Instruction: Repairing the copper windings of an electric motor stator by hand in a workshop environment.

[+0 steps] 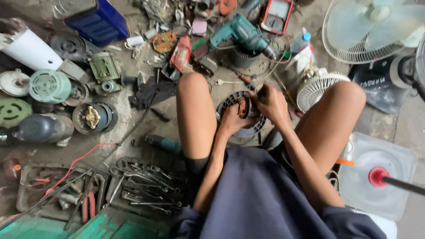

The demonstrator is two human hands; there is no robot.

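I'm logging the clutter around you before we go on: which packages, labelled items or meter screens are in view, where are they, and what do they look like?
Red-cased rectangular meter with pale dial window: top centre, on the floor.
Blue boxy plastic container: top left, tilted.
Clear plastic bottle with blue cap: right of the teal power drill.
Black bag with pale lettering: far right, under the white fan.

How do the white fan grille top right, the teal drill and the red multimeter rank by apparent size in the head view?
1. White fan grille, largest though cut off by the frame.
2. Teal drill.
3. Red multimeter, partly cropped at the top edge, so its rank below the drill is unsure.
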